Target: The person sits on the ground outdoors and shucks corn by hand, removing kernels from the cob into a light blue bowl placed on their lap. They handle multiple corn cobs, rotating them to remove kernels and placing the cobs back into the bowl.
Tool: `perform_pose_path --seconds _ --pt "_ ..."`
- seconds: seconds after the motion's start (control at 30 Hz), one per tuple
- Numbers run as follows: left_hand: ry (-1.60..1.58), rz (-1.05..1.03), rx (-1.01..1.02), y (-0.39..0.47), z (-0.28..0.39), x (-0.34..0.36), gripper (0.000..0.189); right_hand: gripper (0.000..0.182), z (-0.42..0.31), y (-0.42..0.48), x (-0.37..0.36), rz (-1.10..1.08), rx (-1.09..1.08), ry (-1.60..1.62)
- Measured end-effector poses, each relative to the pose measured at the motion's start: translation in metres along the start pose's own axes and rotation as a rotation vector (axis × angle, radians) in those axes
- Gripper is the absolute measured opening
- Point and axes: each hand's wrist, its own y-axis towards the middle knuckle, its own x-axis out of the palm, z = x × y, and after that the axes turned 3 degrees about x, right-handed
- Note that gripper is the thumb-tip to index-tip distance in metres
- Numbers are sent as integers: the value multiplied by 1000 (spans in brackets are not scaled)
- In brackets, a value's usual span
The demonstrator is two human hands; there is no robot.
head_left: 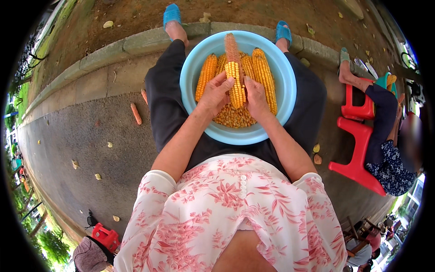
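Both hands hold a partly shelled ear of dried corn [234, 80] over a light blue plastic basin [238, 138] on my lap. Its far end is bare reddish cob, and yellow kernels cover the near part. My left hand [216, 93] grips its left side, the thumb lying on the kernels. On the other side my right hand [257, 97] has its thumb against the kernel rows; some fingers are hidden. Full ears lie in the basin, one at the left [206, 76] and a longer one at the right [264, 76]. Loose kernels [234, 117] cover the basin's near bottom.
Bare corn cobs [136, 114] lie on the pavement left of my leg. A stone kerb [142, 44] runs beyond the basin. At right, a person [390, 163] sits by red plastic stools [357, 153]. Another person [90, 255] is at lower left near a red stool [105, 237].
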Motion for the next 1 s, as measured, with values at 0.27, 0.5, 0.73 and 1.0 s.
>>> perform_pose_path --seconds 0.27,0.5,0.73,1.0 --pt "-6 22 -14 3 -2 -6 37 35 2 3 -5 -88 -35 -63" --pt "-11 27 6 2 -2 -6 37 33 -7 -3 2 -82 -24 -81" --pt "40 55 29 3 -5 -6 37 33 2 2 -6 -66 -94 -326" --pt "83 45 -12 2 -1 -2 38 33 5 5 -5 -12 137 264"
